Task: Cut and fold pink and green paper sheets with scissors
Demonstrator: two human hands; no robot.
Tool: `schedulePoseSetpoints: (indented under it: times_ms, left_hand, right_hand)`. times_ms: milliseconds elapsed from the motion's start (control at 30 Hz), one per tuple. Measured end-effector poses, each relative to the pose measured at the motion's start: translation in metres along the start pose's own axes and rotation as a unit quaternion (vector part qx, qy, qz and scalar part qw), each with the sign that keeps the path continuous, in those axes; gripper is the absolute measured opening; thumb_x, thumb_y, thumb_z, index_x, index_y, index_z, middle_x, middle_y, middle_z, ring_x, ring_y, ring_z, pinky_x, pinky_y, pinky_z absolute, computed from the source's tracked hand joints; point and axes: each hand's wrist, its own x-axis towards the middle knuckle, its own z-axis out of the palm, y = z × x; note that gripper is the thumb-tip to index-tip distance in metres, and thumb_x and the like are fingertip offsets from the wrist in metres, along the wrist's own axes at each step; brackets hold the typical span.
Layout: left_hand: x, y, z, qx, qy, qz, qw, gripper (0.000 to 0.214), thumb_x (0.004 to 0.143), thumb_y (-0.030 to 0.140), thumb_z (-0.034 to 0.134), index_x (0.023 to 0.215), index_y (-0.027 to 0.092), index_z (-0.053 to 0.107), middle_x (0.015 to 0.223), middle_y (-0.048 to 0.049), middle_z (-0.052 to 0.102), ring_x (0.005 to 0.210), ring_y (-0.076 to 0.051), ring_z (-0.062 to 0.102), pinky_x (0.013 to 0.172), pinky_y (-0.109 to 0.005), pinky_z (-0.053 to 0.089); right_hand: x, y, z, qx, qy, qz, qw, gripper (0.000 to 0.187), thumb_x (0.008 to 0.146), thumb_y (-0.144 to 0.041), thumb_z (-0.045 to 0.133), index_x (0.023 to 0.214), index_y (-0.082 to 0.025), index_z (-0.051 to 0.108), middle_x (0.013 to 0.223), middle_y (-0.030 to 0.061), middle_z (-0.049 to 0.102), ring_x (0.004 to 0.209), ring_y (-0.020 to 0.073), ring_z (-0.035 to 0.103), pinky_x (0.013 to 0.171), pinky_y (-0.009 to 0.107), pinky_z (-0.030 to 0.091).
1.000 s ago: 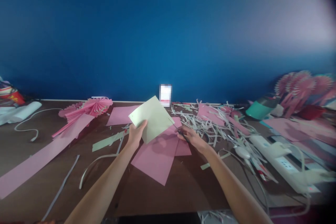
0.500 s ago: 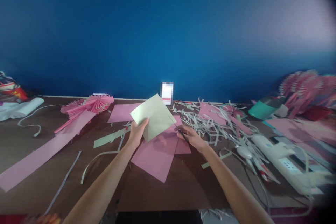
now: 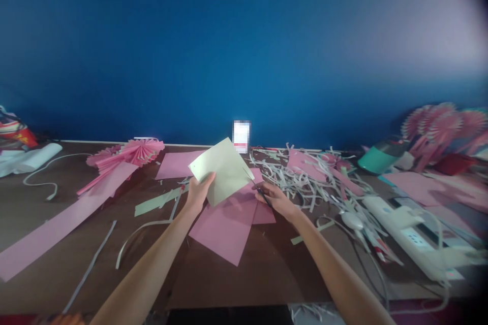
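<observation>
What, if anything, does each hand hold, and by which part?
The left hand holds a pale sheet by its lower-left edge. The right hand holds scissors by the dark handle end.

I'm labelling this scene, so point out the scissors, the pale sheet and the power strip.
Scissors [image 3: 264,198], head view: dark handle.
Pale sheet [image 3: 224,171], head view: centre.
Power strip [image 3: 415,237], head view: socket face.

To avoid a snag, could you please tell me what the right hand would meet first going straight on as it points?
Probably the pale sheet in the left hand: scissors in the right hand point at its right corner, though depth is unclear.
</observation>
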Motion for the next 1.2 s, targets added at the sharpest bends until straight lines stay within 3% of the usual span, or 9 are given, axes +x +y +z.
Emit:
schedulePoseSetpoints:
  times_ms: [1200]
  left_hand:
    - [-0.002, 0.004, -0.001, 0.027, -0.003, 0.016, 0.999, 0.041, 0.068, 0.043, 0.073, 0.095, 0.012, 0.068, 0.096, -0.0137, 0.070, 0.086, -0.025, 0.066, 0.071, -0.032, 0.052]
  right_hand:
    - [0.002, 0.014, -0.002, 0.000, 0.002, 0.022, 1.000, 0.046, 0.073, -0.047, 0.067, 0.104, -0.014, 0.063, 0.062, -0.0016, 0.051, 0.050, 0.0092, 0.045, 0.047, 0.023, 0.037]
